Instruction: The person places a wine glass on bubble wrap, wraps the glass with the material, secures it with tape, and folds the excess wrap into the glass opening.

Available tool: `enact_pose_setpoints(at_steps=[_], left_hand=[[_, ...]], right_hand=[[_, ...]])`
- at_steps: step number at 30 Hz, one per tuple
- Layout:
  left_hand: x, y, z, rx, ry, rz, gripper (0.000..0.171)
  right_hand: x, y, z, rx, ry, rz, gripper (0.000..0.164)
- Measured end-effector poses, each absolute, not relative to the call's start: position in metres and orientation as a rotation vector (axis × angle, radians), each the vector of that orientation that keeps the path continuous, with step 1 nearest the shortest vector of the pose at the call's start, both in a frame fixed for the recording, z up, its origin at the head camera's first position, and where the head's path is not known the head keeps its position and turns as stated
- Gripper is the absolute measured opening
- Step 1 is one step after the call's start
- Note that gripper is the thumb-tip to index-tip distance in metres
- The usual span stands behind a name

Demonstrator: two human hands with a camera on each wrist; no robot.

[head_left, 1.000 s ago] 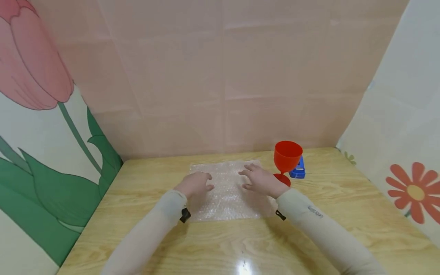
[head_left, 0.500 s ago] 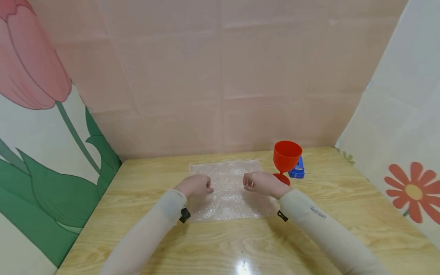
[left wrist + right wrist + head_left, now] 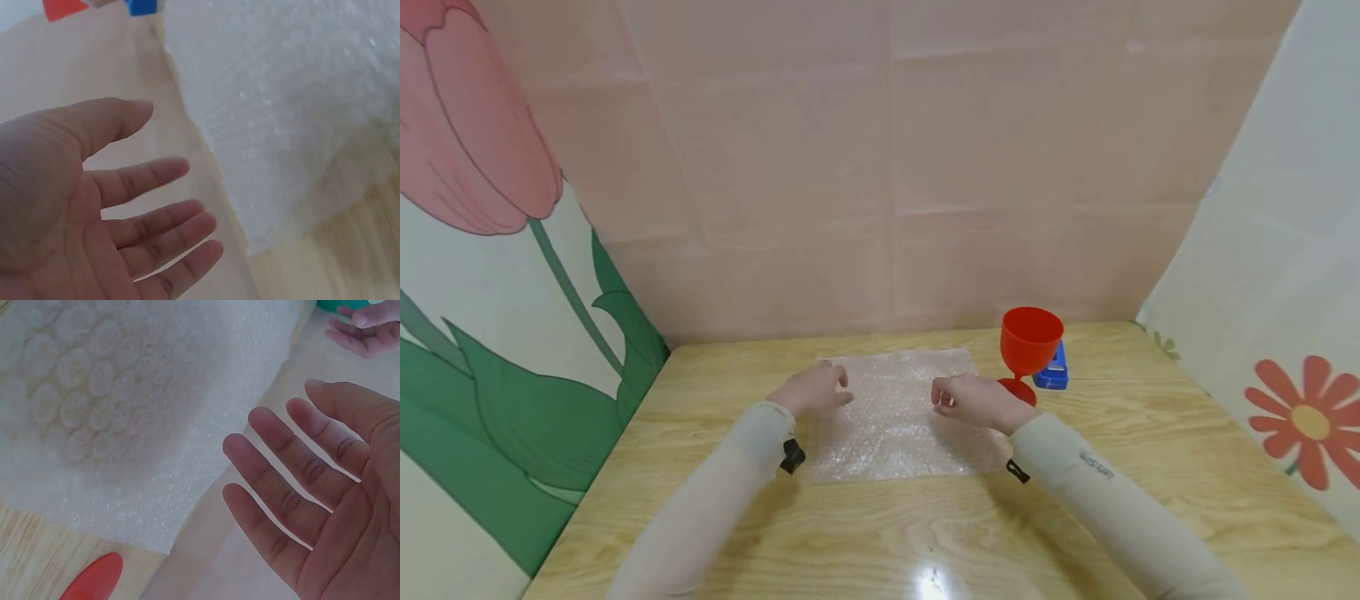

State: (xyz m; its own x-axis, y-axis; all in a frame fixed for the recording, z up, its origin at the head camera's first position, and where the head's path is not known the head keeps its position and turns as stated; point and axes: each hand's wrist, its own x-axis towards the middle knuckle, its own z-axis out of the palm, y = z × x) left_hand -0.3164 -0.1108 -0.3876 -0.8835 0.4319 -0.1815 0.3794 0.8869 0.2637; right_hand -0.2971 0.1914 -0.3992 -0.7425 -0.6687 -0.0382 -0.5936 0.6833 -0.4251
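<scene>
A clear sheet of bubble wrap (image 3: 887,425) lies flat on the wooden table. Over its left side hangs my left hand (image 3: 811,389), with loosely bent fingers and nothing held. My right hand (image 3: 977,400) is above the sheet's right side, fingers bent downward in the head view. In the right wrist view, the right hand's palm (image 3: 350,531) faces the sheet with fingers apart and no object between them. The left wrist view likewise shows the left hand's spread fingers (image 3: 156,178) holding nothing, apart from the bubble wrap (image 3: 269,125).
A red plastic goblet (image 3: 1030,337) stands upright just behind my right wrist. Behind it is a blue object (image 3: 1051,375), partly hidden. A pink backdrop (image 3: 887,208) rises at the table's far edge, with flower-printed panels on both sides.
Both hands' fingers curled inward between the first two frames. Since then my left hand has moved left and slightly away, its fingers loosening. My right hand has hardly moved; the bubble wrap stays put.
</scene>
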Motion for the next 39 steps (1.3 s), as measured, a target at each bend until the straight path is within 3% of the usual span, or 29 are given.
enact_pose_setpoints(at_steps=[5, 21, 39], left_hand=[[-0.321, -0.122, -0.394, 0.616, 2.798, 0.366, 0.046], [-0.317, -0.127, -0.425, 0.698, 2.787, 0.213, 0.032], [-0.314, -0.123, -0.431, 0.697, 2.826, 0.110, 0.039]], right_hand=[[-0.306, 0.168, -0.415, -0.654, 2.861, -0.370, 0.022], [-0.301, 0.179, -0.410, -0.673, 2.835, -0.421, 0.021], [-0.298, 0.188, -0.409, -0.725, 2.868, -0.400, 0.018]])
